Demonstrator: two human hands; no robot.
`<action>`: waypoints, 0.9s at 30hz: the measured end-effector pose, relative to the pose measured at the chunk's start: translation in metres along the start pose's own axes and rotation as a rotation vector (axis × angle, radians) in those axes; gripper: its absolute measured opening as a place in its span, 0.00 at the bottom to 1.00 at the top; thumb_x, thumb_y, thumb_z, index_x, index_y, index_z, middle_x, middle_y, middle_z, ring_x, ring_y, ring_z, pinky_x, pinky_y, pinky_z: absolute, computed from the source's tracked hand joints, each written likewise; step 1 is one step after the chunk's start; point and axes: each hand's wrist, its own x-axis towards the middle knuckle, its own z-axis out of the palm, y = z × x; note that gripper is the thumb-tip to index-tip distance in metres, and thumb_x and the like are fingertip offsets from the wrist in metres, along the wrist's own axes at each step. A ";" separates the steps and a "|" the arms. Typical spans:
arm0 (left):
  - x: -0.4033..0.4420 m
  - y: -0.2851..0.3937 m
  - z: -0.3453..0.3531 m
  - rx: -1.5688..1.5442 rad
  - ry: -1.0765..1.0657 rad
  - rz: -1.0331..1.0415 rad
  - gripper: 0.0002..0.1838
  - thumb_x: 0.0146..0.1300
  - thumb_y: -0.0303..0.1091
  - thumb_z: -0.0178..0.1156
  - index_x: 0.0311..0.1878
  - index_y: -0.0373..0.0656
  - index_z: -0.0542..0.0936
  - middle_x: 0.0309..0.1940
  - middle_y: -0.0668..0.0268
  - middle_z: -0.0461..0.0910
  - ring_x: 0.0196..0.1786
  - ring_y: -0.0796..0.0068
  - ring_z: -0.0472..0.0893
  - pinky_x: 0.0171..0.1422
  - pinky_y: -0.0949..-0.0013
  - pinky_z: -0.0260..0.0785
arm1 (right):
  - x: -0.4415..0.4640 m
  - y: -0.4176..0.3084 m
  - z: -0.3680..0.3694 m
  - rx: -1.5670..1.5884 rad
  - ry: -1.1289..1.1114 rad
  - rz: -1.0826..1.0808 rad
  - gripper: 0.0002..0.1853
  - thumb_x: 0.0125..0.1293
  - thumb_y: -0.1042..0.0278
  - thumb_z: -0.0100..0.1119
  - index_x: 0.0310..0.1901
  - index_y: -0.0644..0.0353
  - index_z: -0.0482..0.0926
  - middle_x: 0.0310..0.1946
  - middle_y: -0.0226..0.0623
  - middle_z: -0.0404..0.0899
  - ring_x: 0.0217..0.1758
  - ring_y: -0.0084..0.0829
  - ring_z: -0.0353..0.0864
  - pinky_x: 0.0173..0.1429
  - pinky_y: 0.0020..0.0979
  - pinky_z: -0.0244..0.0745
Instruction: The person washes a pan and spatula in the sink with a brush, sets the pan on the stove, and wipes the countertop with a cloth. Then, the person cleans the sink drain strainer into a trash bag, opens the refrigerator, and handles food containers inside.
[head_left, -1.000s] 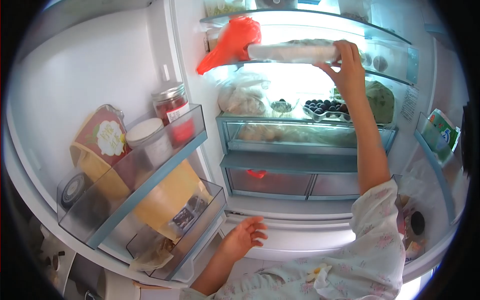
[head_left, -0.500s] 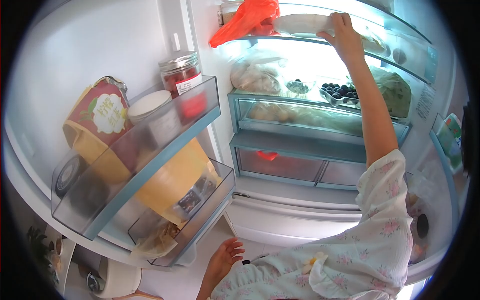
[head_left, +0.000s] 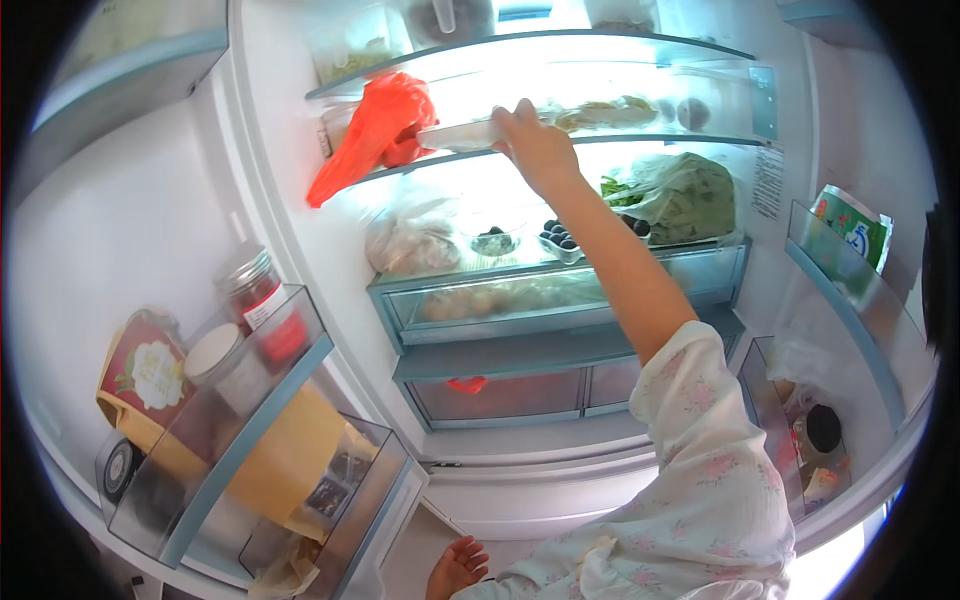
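Note:
My right hand [head_left: 538,148] reaches up into the open fridge, fingers and thumb closed on the right end of a white plate [head_left: 462,136]. The plate lies on the second shelf from the top in view, its left end against a red plastic bag [head_left: 388,125]. What is on the plate cannot be seen. Right of my hand, on the same level, is some wrapped food [head_left: 605,113]. My left hand [head_left: 458,568] hangs low near the bottom of the view, loosely curled, fingers a little apart and holding nothing.
Below the plate are a bagged lump [head_left: 415,240], a small bowl [head_left: 495,240], a tray of dark round fruit [head_left: 560,240] and bagged greens [head_left: 685,200]. The left door rack [head_left: 250,410] holds jars and paper bags; the right door rack [head_left: 850,300] holds a green packet [head_left: 853,232].
The view has tilted upward and turned right, showing more of the upper shelf and right door. My right hand keeps its hold on the plate; my left hand stays low.

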 end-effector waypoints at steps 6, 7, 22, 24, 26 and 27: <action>0.019 -0.007 0.001 -0.042 -0.033 -0.013 0.25 0.63 0.44 0.52 0.61 0.45 0.68 0.49 0.64 0.76 0.46 0.69 0.76 0.46 0.66 0.71 | 0.015 -0.025 -0.018 -0.061 0.018 0.044 0.20 0.57 0.62 0.60 0.51 0.52 0.69 0.41 0.39 0.70 0.32 0.37 0.81 0.30 0.35 0.77; 0.023 -0.009 -0.001 -0.044 -0.038 -0.016 0.25 0.63 0.44 0.52 0.61 0.45 0.68 0.49 0.64 0.76 0.46 0.69 0.76 0.46 0.66 0.71 | 0.019 -0.027 -0.010 -0.054 0.012 0.031 0.20 0.56 0.63 0.60 0.51 0.53 0.70 0.42 0.39 0.70 0.32 0.37 0.81 0.31 0.35 0.77; 0.025 -0.026 -0.013 -0.027 0.114 -0.070 0.24 0.63 0.45 0.52 0.60 0.45 0.68 0.46 0.65 0.74 0.45 0.69 0.74 0.43 0.66 0.70 | 0.040 0.060 -0.011 -0.244 -0.336 0.113 0.23 0.60 0.46 0.54 0.55 0.47 0.73 0.54 0.35 0.72 0.60 0.37 0.67 0.63 0.51 0.59; 0.025 -0.028 -0.029 -0.017 0.158 -0.045 0.24 0.63 0.45 0.52 0.59 0.45 0.69 0.45 0.65 0.75 0.44 0.69 0.75 0.41 0.66 0.70 | 0.036 0.070 -0.028 -0.255 -0.459 0.224 0.19 0.58 0.49 0.57 0.49 0.45 0.77 0.49 0.36 0.75 0.58 0.36 0.70 0.65 0.54 0.55; 0.027 -0.029 -0.037 -0.094 0.068 -0.001 0.23 0.63 0.45 0.51 0.59 0.45 0.70 0.45 0.65 0.76 0.43 0.69 0.75 0.41 0.67 0.70 | 0.038 0.083 -0.032 -0.243 -0.492 0.254 0.14 0.58 0.52 0.57 0.43 0.47 0.79 0.43 0.37 0.78 0.54 0.35 0.73 0.66 0.54 0.54; 0.028 -0.029 -0.037 -0.130 0.024 0.022 0.23 0.63 0.45 0.51 0.58 0.45 0.70 0.45 0.66 0.76 0.43 0.69 0.76 0.40 0.67 0.70 | 0.039 0.089 -0.031 -0.252 -0.441 0.227 0.12 0.58 0.54 0.56 0.41 0.48 0.79 0.40 0.36 0.79 0.52 0.36 0.74 0.65 0.54 0.54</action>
